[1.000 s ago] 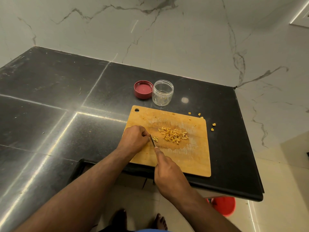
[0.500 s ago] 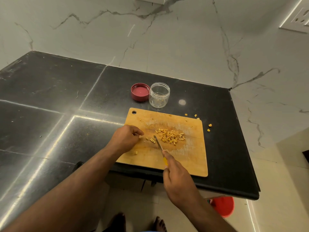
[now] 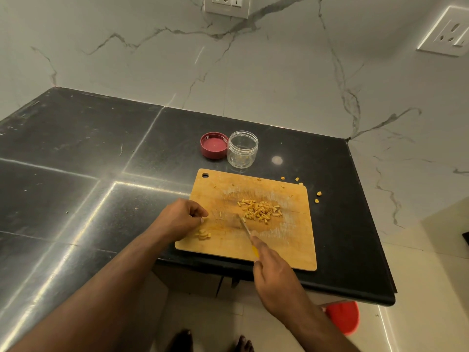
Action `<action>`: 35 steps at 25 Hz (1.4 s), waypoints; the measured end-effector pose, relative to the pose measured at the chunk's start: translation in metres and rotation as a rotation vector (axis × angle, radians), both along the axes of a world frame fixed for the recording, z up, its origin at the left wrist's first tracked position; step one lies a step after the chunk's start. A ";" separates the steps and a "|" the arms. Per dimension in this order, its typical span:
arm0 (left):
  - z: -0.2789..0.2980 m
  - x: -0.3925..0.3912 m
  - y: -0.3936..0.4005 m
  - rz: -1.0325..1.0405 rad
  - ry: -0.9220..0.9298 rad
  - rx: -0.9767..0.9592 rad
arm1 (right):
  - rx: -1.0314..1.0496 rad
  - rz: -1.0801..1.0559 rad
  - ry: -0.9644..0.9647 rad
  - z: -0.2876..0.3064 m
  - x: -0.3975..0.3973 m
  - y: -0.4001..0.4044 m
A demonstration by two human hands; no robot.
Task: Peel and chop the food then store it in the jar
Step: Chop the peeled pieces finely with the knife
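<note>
Both hands work over the wooden cutting board [image 3: 291,240] at the near right edge of the black table [image 3: 88,174]. The right hand [image 3: 275,278] has its fingers wrapped round the yellow handle of a small knife [image 3: 245,228], forefinger laid along the top; the blade points up and to the left, its tip down by the near-left edge of the heap of chopped food [image 3: 260,212] — blurred, so I cannot tell whether it touches the board. The left hand [image 3: 181,218] sits at the board's left edge, fingers curled in, thumb and fingertips drawn together; whether they pinch anything is too small to make out. Just below that hand lies a small chunk of uncut food [image 3: 203,235], and one lone stick lies between the hand and the blade.

The heap of short orange-yellow sticks sits in the middle of the board, on a patch scuffed pale with cuts. A few stray bits [image 3: 317,196] lie off the board on the table, past its far right corner.

Beyond the board's far edge stands the clear jar [image 3: 242,148], upright and open, with a few yellow bits showing at the bottom. Its red lid [image 3: 214,145] lies upside down just to the left — touching or nearly so. Marble-look wall rises behind, with white wall sockets [image 3: 226,6]. Bare feet and something red [image 3: 342,317] show on the floor below.
</note>
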State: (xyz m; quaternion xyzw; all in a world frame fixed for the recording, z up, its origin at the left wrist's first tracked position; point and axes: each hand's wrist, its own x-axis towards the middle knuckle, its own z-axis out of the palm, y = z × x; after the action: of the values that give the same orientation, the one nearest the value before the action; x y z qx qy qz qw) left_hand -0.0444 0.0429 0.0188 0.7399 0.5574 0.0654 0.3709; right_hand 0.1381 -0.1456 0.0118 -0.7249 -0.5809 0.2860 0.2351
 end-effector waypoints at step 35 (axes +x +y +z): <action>0.009 -0.006 -0.016 -0.252 0.201 -0.034 | 0.022 -0.003 0.043 -0.001 -0.003 -0.002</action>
State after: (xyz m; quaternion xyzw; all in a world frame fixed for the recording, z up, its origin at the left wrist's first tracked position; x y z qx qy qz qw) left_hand -0.0500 0.0273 0.0275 0.8004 0.4954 -0.0655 0.3310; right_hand 0.1354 -0.1476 0.0107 -0.7169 -0.5777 0.2947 0.2559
